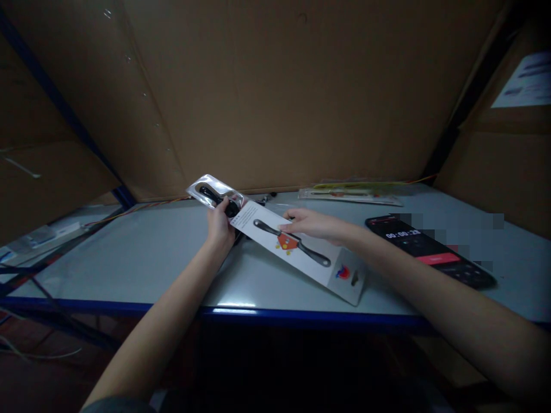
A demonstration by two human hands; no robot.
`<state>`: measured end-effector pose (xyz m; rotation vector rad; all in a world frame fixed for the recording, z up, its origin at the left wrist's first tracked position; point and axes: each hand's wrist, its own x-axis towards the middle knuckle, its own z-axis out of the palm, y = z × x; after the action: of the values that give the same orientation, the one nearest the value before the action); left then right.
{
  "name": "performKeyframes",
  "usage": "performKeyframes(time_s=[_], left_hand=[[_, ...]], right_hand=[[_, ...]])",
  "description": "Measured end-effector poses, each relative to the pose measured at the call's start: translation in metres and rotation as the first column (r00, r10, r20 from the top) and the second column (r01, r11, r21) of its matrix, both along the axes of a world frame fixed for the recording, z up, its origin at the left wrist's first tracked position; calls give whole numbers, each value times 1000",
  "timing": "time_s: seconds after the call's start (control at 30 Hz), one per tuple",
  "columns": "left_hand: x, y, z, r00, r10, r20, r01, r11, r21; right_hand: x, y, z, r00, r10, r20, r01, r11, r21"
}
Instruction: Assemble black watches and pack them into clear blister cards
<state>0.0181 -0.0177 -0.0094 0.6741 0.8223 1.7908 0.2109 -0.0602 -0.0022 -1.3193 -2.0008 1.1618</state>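
Observation:
A long white packaging card (321, 267) printed with a black knife picture lies slanted over the table. At its far end a clear plastic blister (213, 190) holds a black handle. My left hand (218, 225) is closed around that blister end, lifting it a little off the table. My right hand (312, 223) rests on the middle of the card, with its fingers bent and pinching the card's upper edge.
A phone (433, 252) with a running timer lies at the right on the grey table (142, 258), which has a blue front edge. More packaged cards (350, 195) lie at the back. Orange wires (142, 207) run along the rear left. Cardboard walls surround the table.

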Motion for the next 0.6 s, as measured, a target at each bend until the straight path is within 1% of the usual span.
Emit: performKeyframes(time_s=[0.07, 0.17, 0.2, 0.37, 0.53, 0.6], left_hand=[[-3, 1, 2, 1000, 11, 13, -11, 1000, 3], [-14, 6, 7, 996, 59, 66, -59, 998, -10], [-18, 7, 9, 993, 78, 87, -77, 997, -13], [-31, 13, 12, 987, 106, 119, -102, 994, -41], [-31, 14, 10, 989, 87, 117, -81, 995, -56], [-31, 15, 9, 988, 94, 119, -88, 995, -52]], right_hand=[[4, 0, 3, 999, 34, -2, -34, 999, -13], [18, 0, 11, 992, 126, -7, -126, 991, -42], [23, 0, 13, 990, 138, -3, -138, 990, -42], [37, 1, 20, 984, 168, 64, -170, 985, 21], [42, 4, 21, 966, 208, 156, -215, 976, 33], [43, 4, 22, 970, 194, 144, -201, 979, 35]])
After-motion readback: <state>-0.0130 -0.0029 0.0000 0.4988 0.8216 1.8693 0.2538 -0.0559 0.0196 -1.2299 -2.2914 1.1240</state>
